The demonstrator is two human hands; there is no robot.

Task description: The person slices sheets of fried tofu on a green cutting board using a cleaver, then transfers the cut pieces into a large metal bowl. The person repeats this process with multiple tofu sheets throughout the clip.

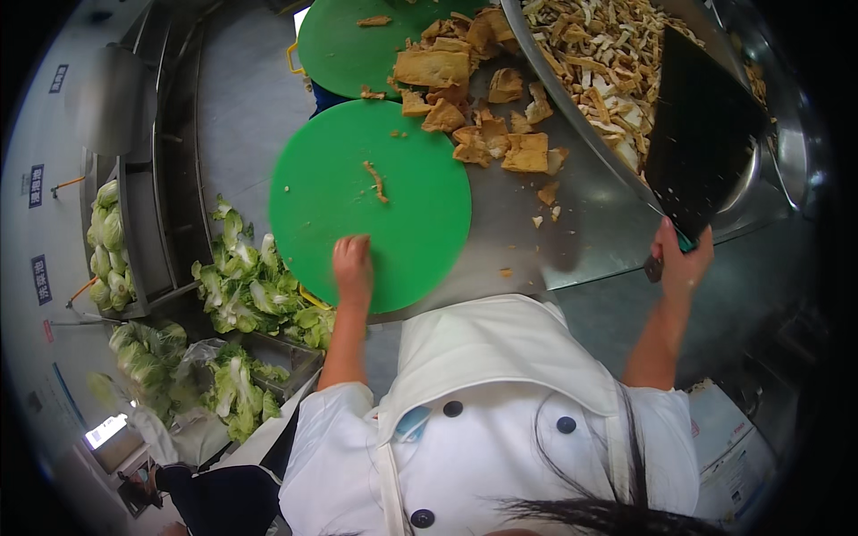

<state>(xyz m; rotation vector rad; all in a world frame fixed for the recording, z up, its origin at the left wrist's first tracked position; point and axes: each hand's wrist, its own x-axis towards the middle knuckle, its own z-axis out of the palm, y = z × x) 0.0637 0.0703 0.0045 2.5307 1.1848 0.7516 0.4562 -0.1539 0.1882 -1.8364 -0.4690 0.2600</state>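
My right hand [682,258] is shut around the handle of a cleaver [704,134]. Its broad dark blade is raised over the rim of a large metal basin [583,127]. Sliced fried tofu strips [603,53] fill the basin. My left hand [353,268], slightly blurred, has its fingers curled together over the near part of a round green cutting board [415,221]. Nothing shows in it, though its palm is hidden. A single brown strip [376,181] lies on that board. Larger fried tofu pieces [432,69] are heaped beyond the board's far right edge.
The boards rest on a steel table [496,221]. A second green board [348,53] touches the far side of the first. Cabbage leaves [248,288] are piled at the left, near a sink with whole cabbages [110,241]. A person [221,496] is at lower left.
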